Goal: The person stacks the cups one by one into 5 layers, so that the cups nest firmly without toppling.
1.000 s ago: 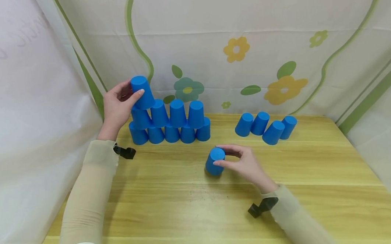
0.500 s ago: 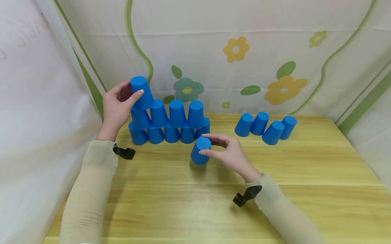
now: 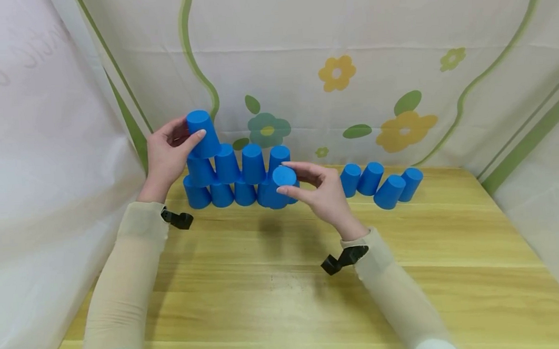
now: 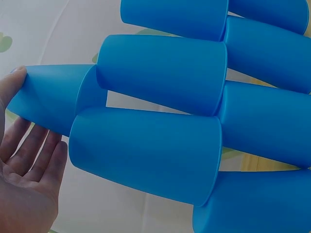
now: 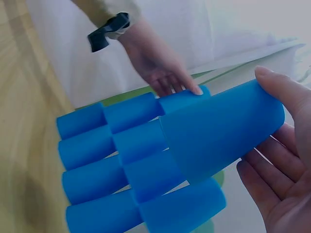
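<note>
At the upper left in the head view, my left hand (image 3: 166, 154) holds an upside-down blue cup (image 3: 205, 137) between thumb and fingers. That cup sits on the left end of the upper row (image 3: 227, 164) of stacked cups, bridging two of them, as the left wrist view shows with the cup (image 4: 53, 94). My right hand (image 3: 328, 195) pinches another blue cup (image 3: 284, 177) in the air, in front of the stack's right end. This cup (image 5: 223, 131) hides part of the stack in the right wrist view. Several upside-down cups form the bottom row (image 3: 221, 195).
To the right of the stack, several blue cups (image 3: 389, 192) stand upside down on the wooden table (image 3: 266, 291). A white curtain (image 3: 300, 20) with printed flowers hangs close behind, and another white sheet (image 3: 47, 181) is at the left.
My right hand has lifted its cup off the table and carried it up, left and away from me toward the stack. The left hand stays in place on its cup.
</note>
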{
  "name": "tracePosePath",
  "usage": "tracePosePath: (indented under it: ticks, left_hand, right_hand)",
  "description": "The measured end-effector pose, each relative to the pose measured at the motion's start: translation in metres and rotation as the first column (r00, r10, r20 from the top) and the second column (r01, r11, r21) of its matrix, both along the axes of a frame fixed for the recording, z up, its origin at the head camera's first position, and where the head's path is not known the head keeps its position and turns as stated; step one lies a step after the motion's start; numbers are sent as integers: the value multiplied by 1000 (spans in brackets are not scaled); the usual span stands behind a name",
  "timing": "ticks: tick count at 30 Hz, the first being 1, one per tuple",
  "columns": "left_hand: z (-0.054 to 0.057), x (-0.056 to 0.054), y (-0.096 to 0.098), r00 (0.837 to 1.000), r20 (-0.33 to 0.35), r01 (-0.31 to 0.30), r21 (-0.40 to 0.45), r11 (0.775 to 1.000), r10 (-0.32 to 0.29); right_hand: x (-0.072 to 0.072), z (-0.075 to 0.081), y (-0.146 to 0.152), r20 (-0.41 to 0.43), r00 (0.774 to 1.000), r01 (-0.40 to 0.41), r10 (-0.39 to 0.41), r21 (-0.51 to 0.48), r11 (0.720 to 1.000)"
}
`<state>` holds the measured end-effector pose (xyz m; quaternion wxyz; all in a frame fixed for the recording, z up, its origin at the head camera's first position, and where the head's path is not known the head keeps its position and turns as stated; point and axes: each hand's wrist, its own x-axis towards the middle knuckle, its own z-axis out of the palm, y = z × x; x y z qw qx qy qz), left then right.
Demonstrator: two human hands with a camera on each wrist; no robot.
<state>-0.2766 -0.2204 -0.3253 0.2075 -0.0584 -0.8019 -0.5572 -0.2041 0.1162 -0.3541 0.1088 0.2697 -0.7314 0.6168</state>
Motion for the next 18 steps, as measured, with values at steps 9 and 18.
tracePosePath:
  ticks: [9, 18]
  left_hand:
    - [-1, -1, -1, 1000, -7, -5, -1, 1000, 5]
    - [1, 1, 1, 1000, -13, 0, 5, 1000, 0]
  right_hand:
    - [-20, 40, -2, -122, 992, 11, -25, -107, 994]
    - [-42, 62, -3, -85, 994, 63, -76, -150, 987]
